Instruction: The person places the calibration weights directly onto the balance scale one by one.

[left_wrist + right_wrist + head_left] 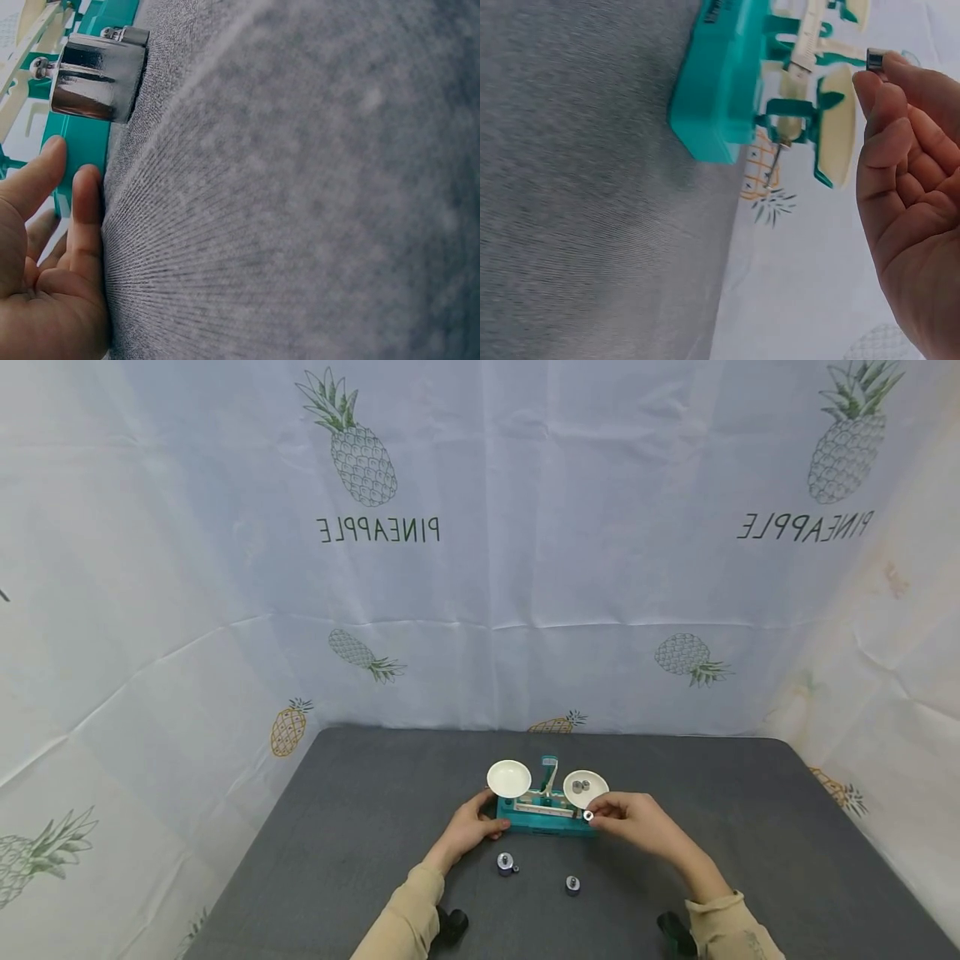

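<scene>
A teal balance scale point(547, 825) with two cream pans stands on the dark table. My left hand point(467, 828) holds the left end of its base, with the thumb at the front corner. In the left wrist view, fingers point(86, 199) lie against the teal base. My right hand point(637, 821) pinches a small silver weight point(875, 59) between thumb and forefinger, just in front of the right pan point(597, 799). Two small weights point(577, 787) lie in that pan. Nothing lies in the left pan point(509, 779).
In front of the scale stand a large metal weight point(505, 863) with a tiny weight point(516, 868) beside it. Another metal weight point(573, 885) stands further right. A pineapple-print cloth point(525, 677) hangs behind the dark grey table point(360, 827).
</scene>
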Demonstrator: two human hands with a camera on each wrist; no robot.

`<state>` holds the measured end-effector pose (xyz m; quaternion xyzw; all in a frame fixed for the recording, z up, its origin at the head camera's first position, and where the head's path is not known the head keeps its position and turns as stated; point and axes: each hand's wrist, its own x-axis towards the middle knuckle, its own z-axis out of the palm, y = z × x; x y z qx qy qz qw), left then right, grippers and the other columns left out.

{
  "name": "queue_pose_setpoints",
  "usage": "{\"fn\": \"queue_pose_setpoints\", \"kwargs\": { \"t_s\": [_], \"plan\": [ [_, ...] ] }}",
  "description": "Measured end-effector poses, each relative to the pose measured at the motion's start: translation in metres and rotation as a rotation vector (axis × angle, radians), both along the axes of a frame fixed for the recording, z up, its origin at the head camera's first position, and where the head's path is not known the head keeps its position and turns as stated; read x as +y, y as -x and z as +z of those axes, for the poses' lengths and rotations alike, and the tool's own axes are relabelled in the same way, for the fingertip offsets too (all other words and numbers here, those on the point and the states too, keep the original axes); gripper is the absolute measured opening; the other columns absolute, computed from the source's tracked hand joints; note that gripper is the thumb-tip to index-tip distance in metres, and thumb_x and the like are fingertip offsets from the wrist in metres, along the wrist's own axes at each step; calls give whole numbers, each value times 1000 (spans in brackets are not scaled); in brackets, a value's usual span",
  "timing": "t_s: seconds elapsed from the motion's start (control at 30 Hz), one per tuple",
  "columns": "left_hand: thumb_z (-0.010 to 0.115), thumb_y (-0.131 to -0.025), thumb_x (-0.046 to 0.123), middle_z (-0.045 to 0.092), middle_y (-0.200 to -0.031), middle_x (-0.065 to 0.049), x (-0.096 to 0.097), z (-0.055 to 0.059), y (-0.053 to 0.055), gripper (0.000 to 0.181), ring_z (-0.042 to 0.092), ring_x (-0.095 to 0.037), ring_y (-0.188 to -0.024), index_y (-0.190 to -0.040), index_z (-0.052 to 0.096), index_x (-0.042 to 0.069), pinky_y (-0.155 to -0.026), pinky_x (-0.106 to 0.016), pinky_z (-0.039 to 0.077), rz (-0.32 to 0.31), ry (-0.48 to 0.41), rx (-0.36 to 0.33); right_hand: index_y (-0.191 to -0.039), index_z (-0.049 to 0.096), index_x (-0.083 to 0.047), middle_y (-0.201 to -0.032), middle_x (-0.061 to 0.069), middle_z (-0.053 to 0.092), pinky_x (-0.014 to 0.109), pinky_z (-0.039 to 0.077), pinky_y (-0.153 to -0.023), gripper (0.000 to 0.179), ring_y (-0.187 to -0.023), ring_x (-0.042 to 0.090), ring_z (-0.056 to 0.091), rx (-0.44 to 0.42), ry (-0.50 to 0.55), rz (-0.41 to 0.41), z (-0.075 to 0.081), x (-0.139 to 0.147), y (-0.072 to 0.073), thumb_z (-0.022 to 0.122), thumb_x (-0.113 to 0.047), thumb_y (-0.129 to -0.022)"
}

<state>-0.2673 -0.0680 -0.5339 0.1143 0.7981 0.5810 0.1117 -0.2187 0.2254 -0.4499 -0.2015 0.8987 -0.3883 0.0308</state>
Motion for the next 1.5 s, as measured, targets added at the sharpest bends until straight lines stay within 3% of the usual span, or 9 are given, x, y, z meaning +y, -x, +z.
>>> {"fn": "queue_pose_setpoints", "kwargs": {
  "t_s": [0.57,0.93,1.17,1.37,1.5],
  "plan": [
    [73,-80,18,66,-75,-9,1,2,0,64,58,-9,-59,-136,45,6,-58,-25,50,3,-1,-2,-99,69,-10,-84,0,66,24,46,-59,18,-69,7,55,-2,-45,-193,8,-7,21,65,-23,-87],
    [73,-80,18,67,-78,-13,2,4,-1,64,60,-10,-61,-136,45,6,-59,-26,51,6,-6,-8,-95,68,-8,-82,2,64,27,46,-61,14,-73,11,55,-26,-97,-155,8,-10,31,65,-17,-86],
    [73,-80,24,66,-73,-3,-2,5,-4,65,60,-7,-60,-134,45,1,-58,-25,52,-42,-36,64,-96,69,-8,-79,1,62,28,43,-59,14,-69,13,50,-26,-112,-134,9,-12,32,64,-16,-86],
    [73,-80,18,66,-75,-9,0,3,-2,64,60,-8,-60,-135,45,4,-59,-25,51,2,-10,-11,-95,70,-6,-80,1,63,26,43,-59,14,-69,11,51,-1,-146,-119,9,-13,33,64,-13,-85],
    [73,-80,17,66,-78,-10,1,2,-1,64,59,-9,-61,-136,45,4,-59,-24,50,12,4,-22,-96,70,-5,-80,1,63,26,44,-60,14,-70,10,51,7,-156,-115,10,-14,33,64,-12,-85]
  ]
}}
